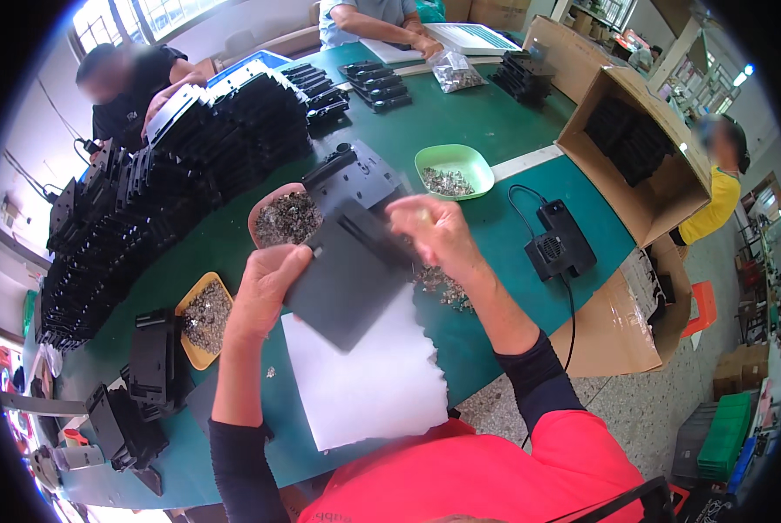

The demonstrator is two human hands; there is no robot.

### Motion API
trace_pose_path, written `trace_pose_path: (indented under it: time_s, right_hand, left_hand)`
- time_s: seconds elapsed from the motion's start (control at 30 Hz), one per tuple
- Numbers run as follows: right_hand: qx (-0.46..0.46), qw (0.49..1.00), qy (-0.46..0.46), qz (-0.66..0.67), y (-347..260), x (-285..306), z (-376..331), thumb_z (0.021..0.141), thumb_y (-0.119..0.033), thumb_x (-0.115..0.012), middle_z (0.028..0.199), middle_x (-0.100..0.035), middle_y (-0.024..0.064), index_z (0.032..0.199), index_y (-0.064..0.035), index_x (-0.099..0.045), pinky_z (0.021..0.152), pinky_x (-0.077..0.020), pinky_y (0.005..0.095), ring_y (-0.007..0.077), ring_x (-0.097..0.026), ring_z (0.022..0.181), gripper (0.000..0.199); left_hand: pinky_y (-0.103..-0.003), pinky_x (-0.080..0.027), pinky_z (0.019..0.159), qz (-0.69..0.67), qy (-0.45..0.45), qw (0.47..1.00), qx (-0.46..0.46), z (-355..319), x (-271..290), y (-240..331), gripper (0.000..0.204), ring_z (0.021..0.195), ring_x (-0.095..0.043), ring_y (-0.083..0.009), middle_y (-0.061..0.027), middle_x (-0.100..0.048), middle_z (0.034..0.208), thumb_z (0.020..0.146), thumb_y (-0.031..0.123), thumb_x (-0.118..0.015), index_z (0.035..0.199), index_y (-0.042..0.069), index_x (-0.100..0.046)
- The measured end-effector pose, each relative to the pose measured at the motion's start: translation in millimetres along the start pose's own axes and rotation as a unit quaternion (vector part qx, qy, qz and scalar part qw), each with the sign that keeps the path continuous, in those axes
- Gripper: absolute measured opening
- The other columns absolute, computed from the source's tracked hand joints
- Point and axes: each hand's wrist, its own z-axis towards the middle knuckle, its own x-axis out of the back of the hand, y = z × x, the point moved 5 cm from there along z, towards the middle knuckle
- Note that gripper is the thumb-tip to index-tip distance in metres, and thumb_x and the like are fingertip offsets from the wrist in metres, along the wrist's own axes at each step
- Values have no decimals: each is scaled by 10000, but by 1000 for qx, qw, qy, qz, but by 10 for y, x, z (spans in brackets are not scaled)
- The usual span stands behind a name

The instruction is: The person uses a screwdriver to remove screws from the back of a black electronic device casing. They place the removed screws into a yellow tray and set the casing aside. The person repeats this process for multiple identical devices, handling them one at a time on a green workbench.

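Note:
My left hand point(270, 283) grips a flat black plastic panel point(348, 288) by its left edge, thumb on top. The panel is tilted and slightly blurred above a sheet of white paper point(364, 366) with a ragged edge. At the panel's upper right is my right hand point(438, 231), its fingers curled together and blurred; anything in them is too small to make out. Just beyond lies another black plastic part point(364, 179). A pink bowl of small metal pieces point(287, 218) is partly hidden behind the panel. Loose small metal pieces point(447, 288) lie beneath my right wrist.
Black parts point(190, 148) are stacked along the left. A green bowl point(486, 170) and a yellow tray point(200, 356) hold small metal pieces. At right are a black corded device point(560, 244) and a cardboard box point(713, 187). Several people are nearby.

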Motion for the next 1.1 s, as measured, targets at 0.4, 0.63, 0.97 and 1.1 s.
trace_pose_path:
  time_s: [0.4,0.63,0.97,1.1]
  right_hand:
    - [-122,981,44,146,93,-153,285,878,-155,-672,756,-591,36,1135,13,-522,320,-331,212,88,-517,424,342]
    - [-68,994,76,39,224,-251,673,922,-160,-588,895,-600,92,1241,86,-438,325,-355,223,163,-670,581,431]
    - [136,924,182,-307,57,353,914,889,-213,-568,747,-659,188,928,37,-641,694,-505,416,376,-600,663,263]
    - [-21,950,137,-279,324,533,1096,895,-278,-602,640,-586,19,975,-18,-670,363,-360,245,76,-524,503,281]
  left_hand:
    - [-340,-444,911,-310,203,929,-4,550,429,-174,410,969,-613,-181,-78,-667,997,981,347,-493,1075,-22,-647]
    - [-344,-415,882,-186,242,952,6,948,24,-479,385,1061,-524,-153,-44,-577,1165,935,303,-550,1231,56,-552]
    - [-343,-381,954,-156,227,961,-15,1004,-130,-524,421,1093,-509,-174,-69,-563,1192,906,138,-505,1306,9,-493]
    - [-328,-385,960,-155,235,960,-17,1046,-215,-506,458,1079,-521,-190,-94,-562,1198,864,76,-516,1313,-4,-474]
